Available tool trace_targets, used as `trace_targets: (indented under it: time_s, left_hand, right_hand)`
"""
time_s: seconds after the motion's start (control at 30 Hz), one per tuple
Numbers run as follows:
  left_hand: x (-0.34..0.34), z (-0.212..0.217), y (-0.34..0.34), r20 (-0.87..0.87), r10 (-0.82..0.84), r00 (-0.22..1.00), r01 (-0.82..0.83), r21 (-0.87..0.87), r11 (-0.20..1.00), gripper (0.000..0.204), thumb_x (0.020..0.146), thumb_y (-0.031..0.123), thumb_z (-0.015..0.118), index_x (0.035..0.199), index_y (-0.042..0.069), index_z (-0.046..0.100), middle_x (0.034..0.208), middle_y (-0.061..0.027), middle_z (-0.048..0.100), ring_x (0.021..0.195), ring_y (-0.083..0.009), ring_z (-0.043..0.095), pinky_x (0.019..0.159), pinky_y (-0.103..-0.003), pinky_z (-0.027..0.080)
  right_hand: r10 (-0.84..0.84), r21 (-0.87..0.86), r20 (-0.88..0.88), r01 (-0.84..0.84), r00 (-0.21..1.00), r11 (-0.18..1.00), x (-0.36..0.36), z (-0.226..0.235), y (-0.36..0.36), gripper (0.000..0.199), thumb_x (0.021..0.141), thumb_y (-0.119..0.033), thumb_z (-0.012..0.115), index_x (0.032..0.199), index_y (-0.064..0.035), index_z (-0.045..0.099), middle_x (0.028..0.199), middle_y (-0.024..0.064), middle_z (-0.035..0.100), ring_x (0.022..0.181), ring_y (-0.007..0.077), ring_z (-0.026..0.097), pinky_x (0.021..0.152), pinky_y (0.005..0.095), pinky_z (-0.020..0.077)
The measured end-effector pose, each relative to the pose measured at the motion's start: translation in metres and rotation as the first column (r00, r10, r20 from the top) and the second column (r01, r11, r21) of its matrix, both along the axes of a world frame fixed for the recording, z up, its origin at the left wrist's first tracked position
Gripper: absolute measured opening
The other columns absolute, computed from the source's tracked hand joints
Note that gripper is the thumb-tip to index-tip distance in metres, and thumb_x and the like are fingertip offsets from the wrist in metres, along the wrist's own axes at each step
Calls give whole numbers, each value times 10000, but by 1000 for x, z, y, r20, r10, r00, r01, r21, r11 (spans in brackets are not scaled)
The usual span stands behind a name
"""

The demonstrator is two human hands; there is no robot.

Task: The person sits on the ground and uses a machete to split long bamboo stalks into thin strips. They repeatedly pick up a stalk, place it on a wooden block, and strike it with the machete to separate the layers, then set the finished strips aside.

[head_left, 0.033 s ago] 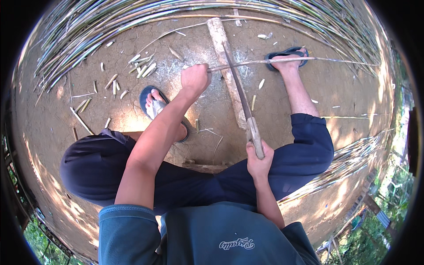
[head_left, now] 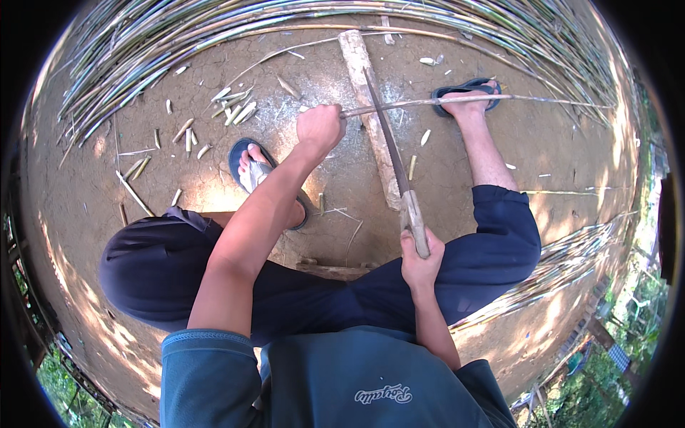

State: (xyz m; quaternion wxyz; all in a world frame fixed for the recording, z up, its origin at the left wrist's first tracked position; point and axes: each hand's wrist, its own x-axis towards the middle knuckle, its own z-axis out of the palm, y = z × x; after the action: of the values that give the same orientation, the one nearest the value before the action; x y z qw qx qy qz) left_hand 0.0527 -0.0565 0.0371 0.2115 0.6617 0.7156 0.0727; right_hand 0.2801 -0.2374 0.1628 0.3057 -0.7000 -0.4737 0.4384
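Note:
My left hand (head_left: 320, 130) is closed round the near end of a thin bamboo-like cane (head_left: 410, 103), which runs off to the right over my sandalled foot. Beneath the cane lies a pale, rough log (head_left: 353, 53), slanting away from me on the ground. In my right hand (head_left: 422, 255) is the light wooden handle of a hand saw (head_left: 387, 140). Its long, narrow blade points away from me and crosses the cane just right of my left fist, above the log. How deep the teeth sit in the cane cannot be made out.
Long canes (head_left: 214, 36) lie in a wide pile along the far side. Another bundle of canes (head_left: 549, 267) rests behind my right knee. Short cut pieces (head_left: 245, 113) are scattered left of the log, amid pale dust. My sandalled feet (head_left: 253, 165) flank the log.

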Motion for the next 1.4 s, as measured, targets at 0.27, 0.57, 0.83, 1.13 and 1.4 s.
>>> trace_targets:
  time_s: [0.27,0.57,0.83,1.13,1.4]
  left_hand:
    - [-5,19,7,71,-4,997,17,-177,984,283,814,305,603,934,76,719,830,-204,695,805,-363,683,768,-461,546]
    - [-2,20,3,15,44,999,-39,-230,972,358,838,366,617,896,28,721,874,-206,701,855,-364,688,779,-462,548]
    - [-1,18,5,17,49,999,-42,-279,959,360,846,369,626,910,27,720,888,-201,703,858,-364,688,781,-461,549]
    - [1,11,2,19,49,999,-41,-292,955,349,842,367,640,929,39,722,905,-200,703,856,-370,688,783,-460,549]
    - [4,24,11,19,61,998,-51,-344,938,317,843,334,627,928,45,726,892,-201,704,864,-359,689,794,-458,545]
  right_hand:
    - [118,64,13,-119,993,991,-9,-3,4,141,797,-65,646,698,3,573,505,-11,436,488,38,401,452,270,338]
    - [140,28,23,-140,990,990,-12,5,0,136,789,-64,646,699,6,571,506,11,442,483,53,410,455,276,351]
    - [173,-12,9,-173,985,985,-2,3,-15,118,782,-57,635,704,11,579,507,24,457,482,60,417,463,276,364]
    - [143,25,-1,-142,990,989,-15,-5,0,104,763,-80,649,713,1,606,511,32,496,482,72,487,474,284,390]
    - [122,15,25,-123,992,992,-25,-15,18,129,754,-83,659,680,-5,587,498,55,516,457,88,484,464,296,392]
